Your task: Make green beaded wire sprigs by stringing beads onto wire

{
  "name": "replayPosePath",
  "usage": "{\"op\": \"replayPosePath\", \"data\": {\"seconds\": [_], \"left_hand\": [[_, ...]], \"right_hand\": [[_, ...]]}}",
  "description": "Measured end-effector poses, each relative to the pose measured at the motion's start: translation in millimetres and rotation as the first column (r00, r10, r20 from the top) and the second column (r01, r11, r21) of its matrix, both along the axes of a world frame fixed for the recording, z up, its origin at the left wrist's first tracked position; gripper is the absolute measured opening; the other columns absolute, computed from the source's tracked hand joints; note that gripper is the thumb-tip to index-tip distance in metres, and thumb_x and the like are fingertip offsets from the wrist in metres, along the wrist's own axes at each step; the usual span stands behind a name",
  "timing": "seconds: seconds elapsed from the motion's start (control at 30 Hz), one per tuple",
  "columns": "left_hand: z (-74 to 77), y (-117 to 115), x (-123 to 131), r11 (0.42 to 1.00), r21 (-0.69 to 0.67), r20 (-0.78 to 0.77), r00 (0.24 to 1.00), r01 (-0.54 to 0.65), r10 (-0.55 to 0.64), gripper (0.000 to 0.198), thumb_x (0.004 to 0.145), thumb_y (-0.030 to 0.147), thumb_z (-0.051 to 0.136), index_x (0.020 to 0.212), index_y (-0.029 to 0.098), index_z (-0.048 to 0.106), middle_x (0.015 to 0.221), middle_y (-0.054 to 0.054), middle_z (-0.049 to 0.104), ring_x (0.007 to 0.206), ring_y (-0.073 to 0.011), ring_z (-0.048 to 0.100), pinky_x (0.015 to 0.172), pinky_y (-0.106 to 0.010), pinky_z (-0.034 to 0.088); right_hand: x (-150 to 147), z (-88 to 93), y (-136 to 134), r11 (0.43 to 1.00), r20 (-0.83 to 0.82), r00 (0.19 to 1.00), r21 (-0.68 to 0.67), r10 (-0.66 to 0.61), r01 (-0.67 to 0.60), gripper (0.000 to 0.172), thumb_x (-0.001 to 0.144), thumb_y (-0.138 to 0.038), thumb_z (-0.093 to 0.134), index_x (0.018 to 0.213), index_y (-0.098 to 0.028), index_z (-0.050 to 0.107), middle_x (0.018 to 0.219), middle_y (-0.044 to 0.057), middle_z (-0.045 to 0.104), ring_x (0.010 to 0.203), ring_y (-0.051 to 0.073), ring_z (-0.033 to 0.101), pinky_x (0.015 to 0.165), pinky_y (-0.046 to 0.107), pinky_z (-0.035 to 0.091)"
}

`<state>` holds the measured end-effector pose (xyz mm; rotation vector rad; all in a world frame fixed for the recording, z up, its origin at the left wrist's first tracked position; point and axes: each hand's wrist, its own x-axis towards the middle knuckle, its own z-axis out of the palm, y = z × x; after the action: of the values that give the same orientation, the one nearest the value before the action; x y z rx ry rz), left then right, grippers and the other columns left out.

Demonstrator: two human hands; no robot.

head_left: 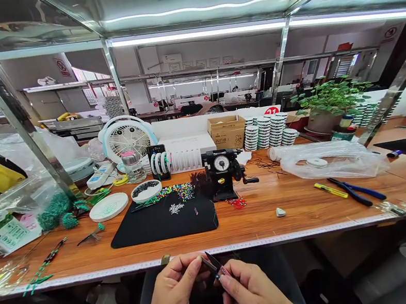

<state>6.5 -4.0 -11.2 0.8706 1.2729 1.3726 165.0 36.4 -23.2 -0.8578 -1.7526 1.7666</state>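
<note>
Close to the body, the left hand and right hand pinch a slim dark strip, too small to identify, nearer than the tabletop; it looks light and thin, best held between fingertips.

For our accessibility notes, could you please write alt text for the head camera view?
A person's left hand and right hand hold a dark pointed item in front of a wooden workbench. On the bench lie a black mat with a white beaded piece, scattered coloured beads and a hand-cranked winder.
</note>
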Motion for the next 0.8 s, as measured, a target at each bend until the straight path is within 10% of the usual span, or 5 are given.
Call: {"op": "replayPosePath", "data": {"seconds": [0.2, 0.43, 0.57, 0.67, 0.8], "left_hand": [[4.6, -2.8, 0.7, 1.0, 0.003, -0.015, 1.0, 0.018, -0.018, 0.022, 0.078, 0.034, 0.061, 0.084, 0.015, 0.068, 0.085, -0.008, 0.067, 0.081, -0.0215, 0.06, 0.079, -0.034, 0.048], [22.7, -8.8, 1.3, 0.998, 0.046, -0.3, 0.953, 0.051, -0.035, 0.02, 0.079, 0.035, 0.059, 0.077, 0.018, 0.069, 0.078, -0.004, 0.067, 0.076, -0.0188, 0.059, 0.073, -0.025, 0.046], [23.2, -7.7, 3.4, 0.997, 0.04, -0.323, 0.945, 0.061, -0.045, 0.02, 0.077, 0.037, 0.061, 0.079, 0.019, 0.07, 0.081, -0.005, 0.069, 0.08, -0.0213, 0.06, 0.074, -0.025, 0.047], [18.9, -4.6, 2.1, 0.998, -0.019, -0.281, 0.958, 0.059, -0.062, 0.022, 0.074, 0.039, 0.064, 0.081, 0.02, 0.071, 0.086, -0.006, 0.07, 0.086, -0.0245, 0.062, 0.078, -0.027, 0.049], [10.8, 0.0, -8.3, 0.993, -0.074, -0.248, 0.963, 0.092, -0.108, 0.024, 0.069, 0.04, 0.068, 0.08, 0.019, 0.072, 0.088, -0.007, 0.07, 0.089, -0.0265, 0.062, 0.081, -0.027, 0.049]], "right_hand": [[-0.5, -0.3, 0.5, 0.998, 0.003, 1.0, 0.058, 0.002, -0.002, 0.049, 0.083, -0.061, 0.041, 0.07, -0.015, 0.049, 0.056, -0.002, 0.046, 0.039, 0.004, 0.033, 0.038, 0.019, 0.023], [-3.6, 0.7, -0.1, 0.963, -0.104, 0.992, -0.251, 0.073, -0.097, 0.058, 0.078, -0.072, 0.035, 0.067, -0.016, 0.049, 0.05, -0.006, 0.035, 0.036, 0.004, 0.024, 0.035, 0.019, 0.018], [-3.4, -2.0, -2.9, 0.998, -0.075, 0.995, 0.027, 0.067, -0.065, 0.055, 0.086, -0.064, 0.028, 0.061, -0.017, 0.042, 0.049, -0.005, 0.034, 0.044, 0.007, 0.031, 0.045, 0.02, 0.027], [16.2, 2.5, 21.4, 0.901, 0.129, 0.984, 0.429, -0.126, 0.059, 0.051, 0.095, -0.048, 0.019, 0.067, -0.017, 0.049, 0.061, 0.0, 0.048, 0.059, 0.011, 0.045, 0.059, 0.022, 0.037], [85.5, 18.6, 102.9, 0.598, 0.47, 0.462, 0.781, -0.752, 0.179, 0.038, 0.095, -0.027, 0.025, 0.089, -0.013, 0.06, 0.09, 0.013, 0.058, 0.082, 0.02, 0.054, 0.074, 0.03, 0.04]]}}
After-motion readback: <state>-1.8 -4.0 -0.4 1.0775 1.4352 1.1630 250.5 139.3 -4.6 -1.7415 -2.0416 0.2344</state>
